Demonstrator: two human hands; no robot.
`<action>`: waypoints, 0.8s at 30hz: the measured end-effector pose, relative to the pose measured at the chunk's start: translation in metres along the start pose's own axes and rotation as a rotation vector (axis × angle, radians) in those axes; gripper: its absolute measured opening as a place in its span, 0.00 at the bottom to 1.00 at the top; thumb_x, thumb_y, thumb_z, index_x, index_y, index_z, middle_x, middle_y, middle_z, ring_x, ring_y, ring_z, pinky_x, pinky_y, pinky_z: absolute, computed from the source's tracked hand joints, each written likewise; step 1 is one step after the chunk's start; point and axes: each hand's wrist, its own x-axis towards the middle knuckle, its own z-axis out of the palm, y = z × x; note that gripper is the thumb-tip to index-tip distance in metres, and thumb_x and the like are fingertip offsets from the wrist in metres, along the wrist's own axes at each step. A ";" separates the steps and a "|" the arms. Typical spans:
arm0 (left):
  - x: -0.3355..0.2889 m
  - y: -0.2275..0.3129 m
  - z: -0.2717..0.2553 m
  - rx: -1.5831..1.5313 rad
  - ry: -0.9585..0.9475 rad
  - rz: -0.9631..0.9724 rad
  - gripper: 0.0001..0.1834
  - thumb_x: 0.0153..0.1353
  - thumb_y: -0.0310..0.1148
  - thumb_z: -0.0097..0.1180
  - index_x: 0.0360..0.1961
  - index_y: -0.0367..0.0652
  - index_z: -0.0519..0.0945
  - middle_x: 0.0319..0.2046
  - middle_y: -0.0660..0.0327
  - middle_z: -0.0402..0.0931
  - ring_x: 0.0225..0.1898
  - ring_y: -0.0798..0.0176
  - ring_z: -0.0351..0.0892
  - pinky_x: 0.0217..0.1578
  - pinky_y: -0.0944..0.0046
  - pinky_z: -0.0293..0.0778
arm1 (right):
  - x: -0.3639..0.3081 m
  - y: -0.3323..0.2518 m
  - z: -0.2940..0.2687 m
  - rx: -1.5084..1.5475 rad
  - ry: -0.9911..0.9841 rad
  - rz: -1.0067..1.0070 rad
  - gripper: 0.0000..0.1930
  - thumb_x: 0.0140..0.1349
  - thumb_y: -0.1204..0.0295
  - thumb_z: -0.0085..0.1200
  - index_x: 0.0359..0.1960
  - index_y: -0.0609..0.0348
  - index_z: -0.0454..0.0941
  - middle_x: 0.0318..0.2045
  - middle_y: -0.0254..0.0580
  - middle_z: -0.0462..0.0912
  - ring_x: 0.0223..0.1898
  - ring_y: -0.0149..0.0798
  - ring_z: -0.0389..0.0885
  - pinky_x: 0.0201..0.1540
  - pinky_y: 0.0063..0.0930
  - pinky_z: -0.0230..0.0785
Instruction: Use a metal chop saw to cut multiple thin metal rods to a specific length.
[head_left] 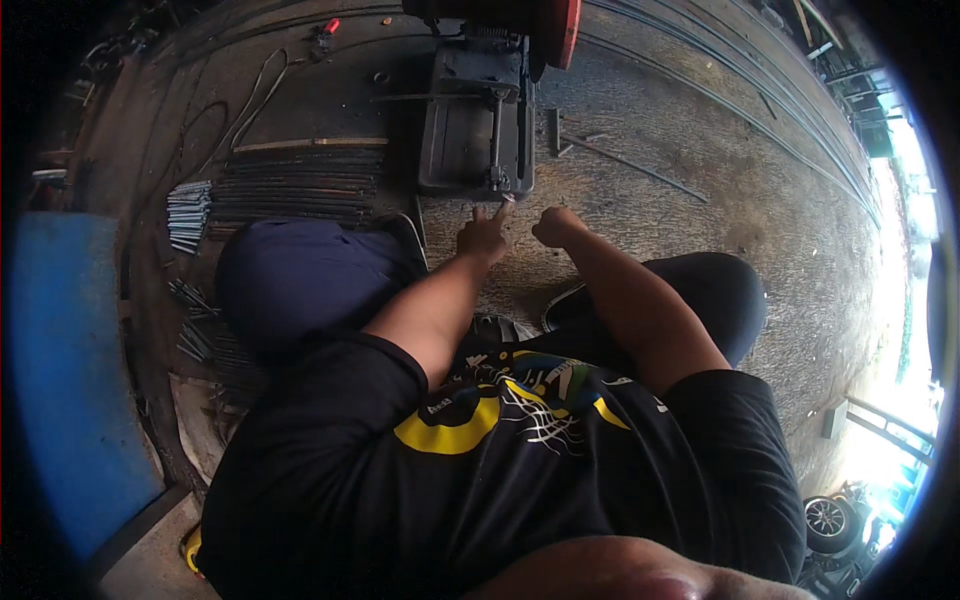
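Observation:
A cut-off saw with a dark metal base (432,150) and a red-rimmed guard (570,35) stands on the floor in front of me. My left hand (483,236) is just short of the base's near edge, two fingers stretched out and apart. One fingertip reaches a small shiny piece (509,198) at that edge; whether it grips the piece is not clear. Behind it runs the saw's vise screw (496,140). My right hand (558,227) is closed, low over the floor to the right of the left hand. Anything inside its fingers is hidden.
Dark rods (300,185) lie in rows left of the saw, beside a stack of short bright rods (188,215). A thin rod (640,168) and short pieces (555,130) lie to its right. Long bars (740,95) cross the far right. A blue panel (75,370) stands left.

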 end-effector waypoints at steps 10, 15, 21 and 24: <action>-0.011 -0.002 -0.010 0.049 0.278 -0.066 0.47 0.52 0.30 0.50 0.68 0.70 0.39 0.51 0.43 0.62 0.40 0.45 0.76 0.39 0.48 0.73 | -0.004 -0.007 0.001 0.024 0.024 0.016 0.23 0.57 0.59 0.45 0.47 0.65 0.75 0.49 0.57 0.76 0.52 0.54 0.74 0.53 0.43 0.68; -0.013 0.000 -0.003 0.105 0.297 0.349 0.42 0.50 0.25 0.50 0.65 0.73 0.54 0.45 0.48 0.64 0.35 0.47 0.76 0.36 0.49 0.73 | -0.004 -0.006 0.004 -0.016 0.002 -0.015 0.22 0.57 0.61 0.45 0.46 0.65 0.75 0.47 0.57 0.77 0.50 0.53 0.76 0.51 0.42 0.69; -0.009 -0.003 0.007 0.224 0.262 0.351 0.41 0.51 0.31 0.55 0.65 0.74 0.54 0.41 0.51 0.66 0.33 0.50 0.79 0.33 0.52 0.75 | -0.012 -0.006 -0.001 -0.028 -0.058 0.024 0.20 0.57 0.62 0.45 0.44 0.65 0.77 0.45 0.57 0.78 0.47 0.54 0.78 0.49 0.43 0.70; 0.013 -0.019 0.016 0.221 0.302 0.193 0.33 0.51 0.31 0.54 0.61 0.60 0.65 0.45 0.49 0.70 0.36 0.50 0.80 0.36 0.53 0.75 | -0.013 -0.013 -0.004 -0.017 -0.008 -0.005 0.20 0.57 0.62 0.44 0.43 0.65 0.77 0.45 0.58 0.78 0.47 0.55 0.77 0.49 0.43 0.70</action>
